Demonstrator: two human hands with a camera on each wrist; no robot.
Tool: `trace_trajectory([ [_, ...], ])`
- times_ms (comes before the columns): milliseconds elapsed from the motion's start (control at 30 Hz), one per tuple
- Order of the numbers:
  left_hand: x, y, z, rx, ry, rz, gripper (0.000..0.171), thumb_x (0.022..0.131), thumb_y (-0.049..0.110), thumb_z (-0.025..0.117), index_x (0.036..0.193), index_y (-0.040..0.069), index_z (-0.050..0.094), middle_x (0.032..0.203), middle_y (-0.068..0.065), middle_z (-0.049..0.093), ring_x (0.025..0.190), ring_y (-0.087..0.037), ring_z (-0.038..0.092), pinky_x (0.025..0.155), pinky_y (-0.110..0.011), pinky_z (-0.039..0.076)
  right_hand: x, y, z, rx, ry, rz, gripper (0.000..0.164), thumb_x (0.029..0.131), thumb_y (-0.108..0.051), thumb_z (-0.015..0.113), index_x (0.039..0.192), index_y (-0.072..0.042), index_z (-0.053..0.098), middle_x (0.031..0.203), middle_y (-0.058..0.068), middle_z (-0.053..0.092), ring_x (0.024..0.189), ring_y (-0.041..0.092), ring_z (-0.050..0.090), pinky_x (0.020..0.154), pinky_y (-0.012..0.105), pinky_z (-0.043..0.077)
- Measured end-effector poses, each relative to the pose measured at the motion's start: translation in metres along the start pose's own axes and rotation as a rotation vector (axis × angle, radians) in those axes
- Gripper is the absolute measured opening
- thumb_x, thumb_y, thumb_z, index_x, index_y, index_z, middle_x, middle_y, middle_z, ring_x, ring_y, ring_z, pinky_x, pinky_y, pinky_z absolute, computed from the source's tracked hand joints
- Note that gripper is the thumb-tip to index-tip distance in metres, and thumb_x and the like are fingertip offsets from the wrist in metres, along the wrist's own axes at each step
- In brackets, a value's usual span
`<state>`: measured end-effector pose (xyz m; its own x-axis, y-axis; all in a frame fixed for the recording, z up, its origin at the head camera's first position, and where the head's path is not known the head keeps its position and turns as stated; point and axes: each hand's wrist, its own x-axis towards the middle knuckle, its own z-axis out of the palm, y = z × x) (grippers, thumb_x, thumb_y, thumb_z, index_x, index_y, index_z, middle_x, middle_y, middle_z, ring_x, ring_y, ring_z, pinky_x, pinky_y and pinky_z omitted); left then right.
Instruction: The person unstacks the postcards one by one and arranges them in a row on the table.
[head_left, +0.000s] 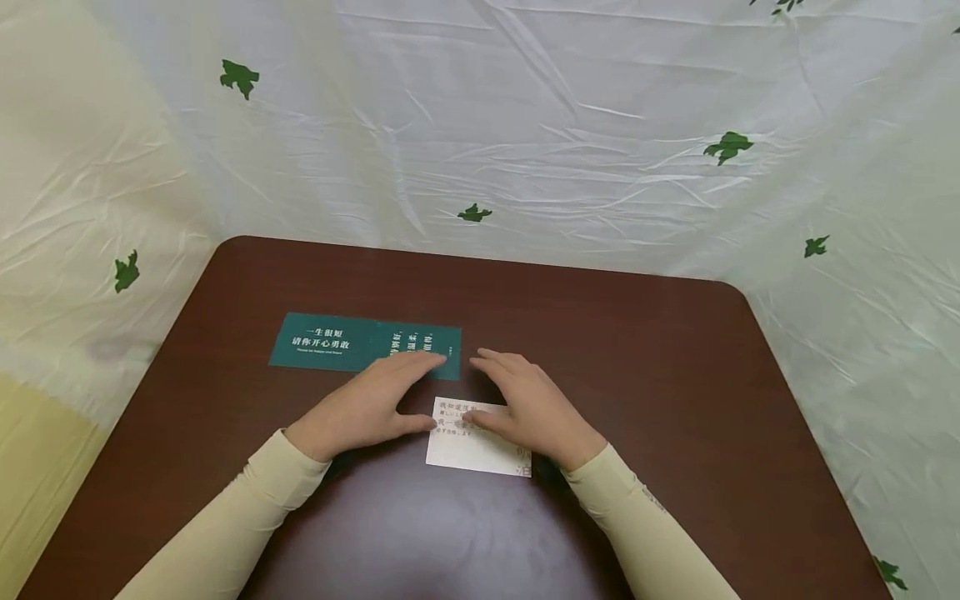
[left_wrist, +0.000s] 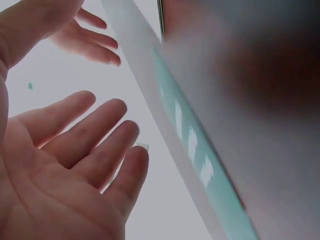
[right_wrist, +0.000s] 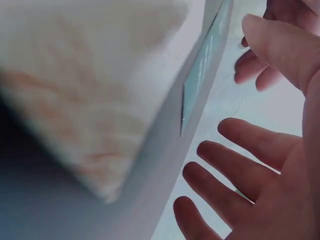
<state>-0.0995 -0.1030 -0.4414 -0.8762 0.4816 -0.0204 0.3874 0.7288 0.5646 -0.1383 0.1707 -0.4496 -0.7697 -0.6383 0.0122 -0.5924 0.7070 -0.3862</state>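
In the head view, both hands hover over the table with nothing in them. My left hand (head_left: 369,404) has its fingers stretched out and parted from the thumb, its fingertips overlapping a teal card (head_left: 453,367) with white vertical writing. Edge to edge with that card, on its left, lies another teal card (head_left: 318,354) printed with horizontal lines. My right hand (head_left: 531,410) spreads over the upper right of a white card (head_left: 476,458) with dark print, hiding some of its writing. Palm and separated fingers (left_wrist: 107,160) show in the left wrist view, likewise the fingers (right_wrist: 225,165) in the right.
The dark brown table (head_left: 637,350) has rounded far corners. Behind and beside it hangs a wrinkled white curtain (head_left: 585,108) with green leaf shapes. A glossy reflection covers the near part of the tabletop.
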Motion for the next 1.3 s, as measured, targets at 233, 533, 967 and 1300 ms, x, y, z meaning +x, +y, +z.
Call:
trace_trajectory([
  [233, -0.012, 0.010, 0.024, -0.010, -0.056, 0.003, 0.093, 0.087, 0.036, 0.092, 0.163, 0.009, 0.047, 0.166, -0.008, 0.051, 0.155, -0.031, 0.048, 0.127, -0.056, 0.040, -0.041, 0.001, 0.014, 0.027, -0.018, 0.018, 0.090, 0.082, -0.057, 0.091, 0.157, -0.017, 0.058, 0.164, 0.009, 0.054, 0.151, 0.032, 0.053, 0.119, 0.060, 0.046],
  [533, -0.020, 0.007, 0.034, -0.006, -0.053, 0.011, 0.097, 0.084, 0.033, 0.096, 0.163, 0.009, 0.047, 0.163, -0.009, 0.054, 0.153, -0.031, 0.049, 0.126, -0.059, 0.040, -0.049, -0.004, 0.024, 0.033, -0.005, -0.019, 0.079, 0.085, -0.049, 0.091, 0.154, -0.025, 0.060, 0.160, 0.007, 0.058, 0.151, 0.030, 0.053, 0.118, 0.060, 0.047],
  [967, -0.007, 0.016, 0.037, -0.012, -0.052, 0.035, 0.093, 0.085, 0.033, 0.094, 0.163, 0.010, 0.048, 0.158, -0.005, 0.057, 0.148, -0.027, 0.053, 0.125, -0.058, 0.041, -0.057, 0.001, 0.018, -0.010, 0.041, -0.004, 0.077, 0.084, -0.047, 0.093, 0.151, -0.024, 0.063, 0.151, 0.003, 0.065, 0.142, 0.025, 0.059, 0.115, 0.055, 0.050],
  [1300, 0.026, 0.024, 0.024, 0.020, -0.065, 0.018, 0.093, 0.086, 0.035, 0.093, 0.163, 0.012, 0.047, 0.159, -0.006, 0.057, 0.148, -0.029, 0.054, 0.123, -0.053, 0.046, -0.044, 0.021, -0.006, -0.019, 0.067, -0.008, 0.078, 0.082, -0.044, 0.095, 0.149, -0.020, 0.065, 0.151, 0.005, 0.065, 0.140, 0.029, 0.061, 0.112, 0.060, 0.052],
])
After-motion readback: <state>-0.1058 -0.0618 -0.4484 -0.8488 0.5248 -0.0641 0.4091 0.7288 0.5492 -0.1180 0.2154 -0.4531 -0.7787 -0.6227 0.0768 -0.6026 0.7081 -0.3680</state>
